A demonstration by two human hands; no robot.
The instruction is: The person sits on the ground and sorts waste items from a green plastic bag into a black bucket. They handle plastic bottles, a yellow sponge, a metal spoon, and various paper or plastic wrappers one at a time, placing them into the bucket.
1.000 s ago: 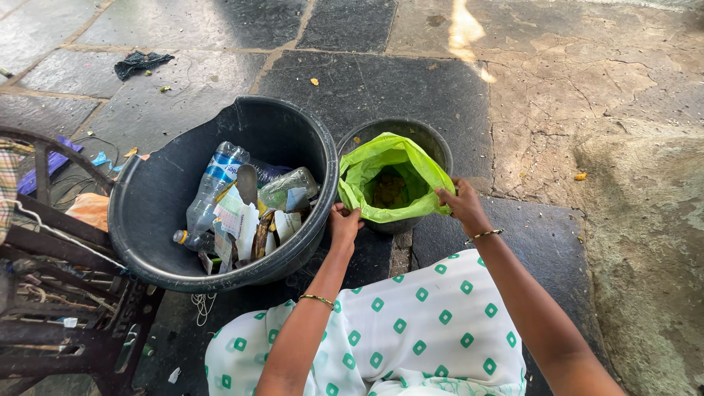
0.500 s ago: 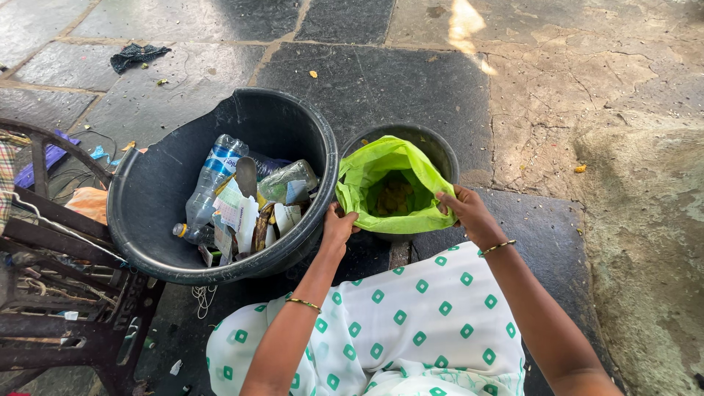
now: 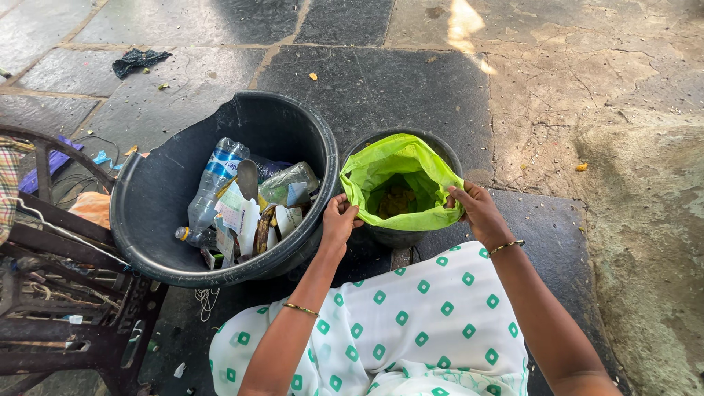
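Left hand [image 3: 339, 217]: pinching green bag [image 3: 400, 176] rim beside black tub [image 3: 161, 198].
Right hand [image 3: 477, 210]: gripping bag's opposite rim.
Bag: lines small bucket [image 3: 440, 143].

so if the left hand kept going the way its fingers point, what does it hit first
Probably the green bag: the left hand already grips its near rim, fingers pointing up and away into the liner over the small black bin. Depth is unclear.

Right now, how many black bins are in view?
2: the big bin on the left holds bottles and scraps; the small bin right of it holds the green bag. None seems hidden.
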